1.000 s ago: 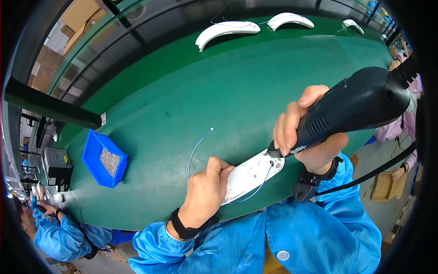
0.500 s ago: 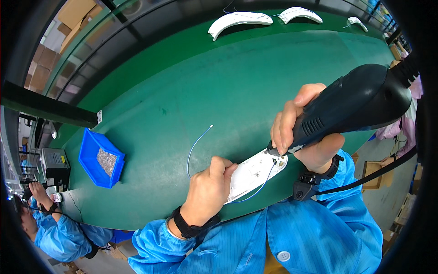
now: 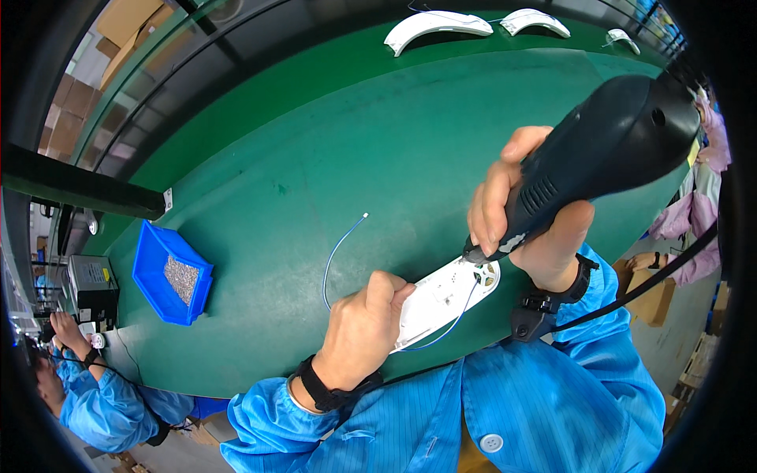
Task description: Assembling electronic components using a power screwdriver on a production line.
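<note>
My right hand [image 3: 544, 229] is wrapped round a black electric screwdriver [image 3: 603, 146], which leans with its thick end to the upper right. Its nose is over the far end of a long white plastic housing [image 3: 430, 311]; the tip and any screw there cannot be made out. Closed on the near left end of that housing is my left hand [image 3: 367, 323], fingers curled and thumb at the edge. A thin blue wire [image 3: 449, 335] runs along the housing from a round opening. Another stretch of blue wire [image 3: 326, 268] with a small white connector lies on the green table beyond my left hand.
A blue bin [image 3: 154, 284] of small metal parts stands on the green table [image 3: 260, 236] to the left. Curved white housings [image 3: 438, 25] with wires lie along the back strip. A black post [image 3: 87, 181] juts in from the left. Other people sit at both sides.
The screwdriver has risen slightly and its body stands a bit steeper. White housings at the back have shifted right. My left hand stays nearly still on the housing.
</note>
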`<state>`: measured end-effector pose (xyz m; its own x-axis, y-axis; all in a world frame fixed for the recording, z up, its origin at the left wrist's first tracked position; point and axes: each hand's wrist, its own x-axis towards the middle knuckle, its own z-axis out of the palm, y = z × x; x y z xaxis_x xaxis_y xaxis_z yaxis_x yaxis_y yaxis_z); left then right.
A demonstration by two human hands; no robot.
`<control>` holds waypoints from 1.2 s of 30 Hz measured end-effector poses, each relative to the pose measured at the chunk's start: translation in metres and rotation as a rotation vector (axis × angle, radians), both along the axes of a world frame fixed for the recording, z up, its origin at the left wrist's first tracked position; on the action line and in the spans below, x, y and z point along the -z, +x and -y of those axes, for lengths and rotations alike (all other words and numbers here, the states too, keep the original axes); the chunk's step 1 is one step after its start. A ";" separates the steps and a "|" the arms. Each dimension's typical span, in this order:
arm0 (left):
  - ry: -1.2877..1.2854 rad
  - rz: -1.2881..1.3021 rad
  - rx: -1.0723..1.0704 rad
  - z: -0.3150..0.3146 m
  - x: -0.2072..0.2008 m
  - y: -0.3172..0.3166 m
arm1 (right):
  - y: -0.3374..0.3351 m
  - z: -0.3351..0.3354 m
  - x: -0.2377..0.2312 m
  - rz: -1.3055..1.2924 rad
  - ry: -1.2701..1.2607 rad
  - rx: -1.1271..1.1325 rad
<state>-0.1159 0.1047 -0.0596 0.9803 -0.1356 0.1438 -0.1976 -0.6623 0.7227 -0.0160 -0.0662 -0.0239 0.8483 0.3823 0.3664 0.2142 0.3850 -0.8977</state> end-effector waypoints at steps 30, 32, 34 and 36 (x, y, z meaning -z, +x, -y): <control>0.130 0.092 -0.007 0.029 -0.003 -0.007 | -0.003 -0.001 -0.006 -0.052 -0.098 0.041; 0.121 0.092 -0.009 0.029 -0.001 -0.006 | -0.003 -0.002 -0.005 -0.057 -0.096 0.053; 0.124 0.088 -0.013 0.028 -0.003 -0.008 | -0.003 -0.003 -0.009 -0.066 -0.121 0.037; 0.122 0.082 -0.010 0.028 -0.005 -0.008 | 0.000 -0.003 -0.013 -0.066 -0.150 0.003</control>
